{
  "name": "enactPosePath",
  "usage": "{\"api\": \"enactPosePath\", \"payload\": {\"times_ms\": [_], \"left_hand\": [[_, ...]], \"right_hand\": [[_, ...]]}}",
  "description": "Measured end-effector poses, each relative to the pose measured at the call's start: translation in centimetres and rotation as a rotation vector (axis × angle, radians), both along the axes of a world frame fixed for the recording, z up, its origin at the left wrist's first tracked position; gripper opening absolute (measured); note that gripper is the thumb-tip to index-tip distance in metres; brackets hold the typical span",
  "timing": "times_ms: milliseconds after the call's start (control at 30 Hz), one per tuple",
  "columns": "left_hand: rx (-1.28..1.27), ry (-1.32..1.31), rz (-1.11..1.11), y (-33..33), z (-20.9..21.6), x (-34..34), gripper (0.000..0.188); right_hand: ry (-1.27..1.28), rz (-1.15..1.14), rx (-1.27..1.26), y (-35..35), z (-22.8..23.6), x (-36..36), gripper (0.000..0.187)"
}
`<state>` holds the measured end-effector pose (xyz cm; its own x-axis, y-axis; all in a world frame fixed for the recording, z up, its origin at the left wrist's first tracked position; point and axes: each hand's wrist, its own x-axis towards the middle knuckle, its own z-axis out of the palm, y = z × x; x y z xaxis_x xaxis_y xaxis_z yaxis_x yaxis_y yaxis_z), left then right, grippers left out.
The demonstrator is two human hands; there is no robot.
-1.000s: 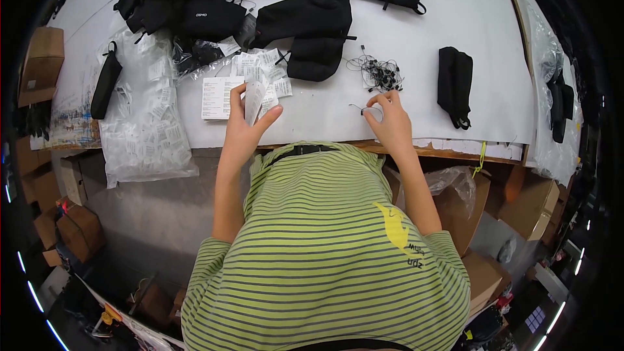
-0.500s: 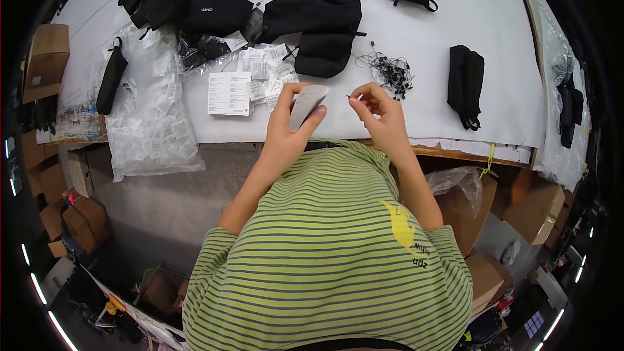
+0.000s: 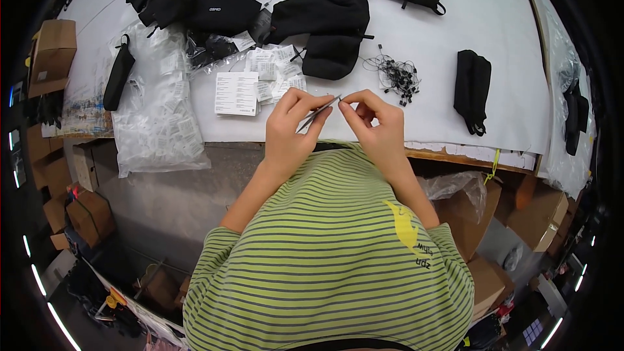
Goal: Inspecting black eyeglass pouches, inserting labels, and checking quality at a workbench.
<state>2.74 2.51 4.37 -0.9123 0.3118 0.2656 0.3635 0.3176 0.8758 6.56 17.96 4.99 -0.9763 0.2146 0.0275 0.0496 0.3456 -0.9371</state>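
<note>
Both hands are within my remote head view, meeting above the near part of the surface point(image 3: 513, 58). Their status is as follows.

Left hand point(image 3: 289, 127): closed, gripping a card point(image 3: 316, 114) between thumb and fingers. The card is tilted and turned nearly edge-on to my camera, so I cannot inspect its face. Its upper right end projects toward the other hand; I judge that this grip steadies the card while leaving that end accessible.

Right hand point(image 3: 379, 127): pinched, thumb against fingertip, at the projecting end of the card. A small dark item shows at the pinch; I take it to be a cord point(image 3: 340, 99). It is too small for me to confirm whether it touches the card. A fingertip pinch suits so slender an item.

Surrounding layout: the cord pile point(image 3: 398, 79) lies just beyond the right hand, tangled, probably placed there for short reach. The stack point(image 3: 236, 94) and the loose slips point(image 3: 276, 68) lie beside each other on the left hand's side, likely for the same reason. Further left, the clear bag point(image 3: 159, 130) overhangs the near edge, with a narrow pouch point(image 3: 119, 77) lying against it. The large pouch point(image 3: 328, 32) lies beyond both hands, apparently set back to keep the working area accessible.
</note>
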Motion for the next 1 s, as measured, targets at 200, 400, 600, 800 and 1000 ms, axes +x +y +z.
{"api": "enactPosePath", "payload": {"times_ms": [200, 400, 600, 800, 1000], "left_hand": [[-0.103, 0.161, -0.037, -0.7, -0.4, -0.5, 0.036], [-0.117, 0.19, -0.067, -1.0, -0.5, -0.5, 0.033], [0.075, -0.146, -0.021, 0.0, 0.7, 0.0, 0.02], [0.064, -0.164, -0.035, 0.0, 0.7, 0.2, 0.021], [0.04, -0.005, -0.133, -0.7, 0.3, -0.7, 0.032]], "right_hand": [[-0.044, 0.021, -0.036, 0.4, 0.0, 0.1, 0.008], [-0.035, 0.022, -0.004, 0.5, 0.0, 0.2, 0.007], [0.059, -0.054, 0.088, -0.1, -0.2, 0.3, 0.007], [0.101, -0.032, 0.153, -0.2, -0.3, 0.0, 0.009], [-0.02, 0.007, -0.162, 0.5, -0.8, 0.0, 0.01]]}}
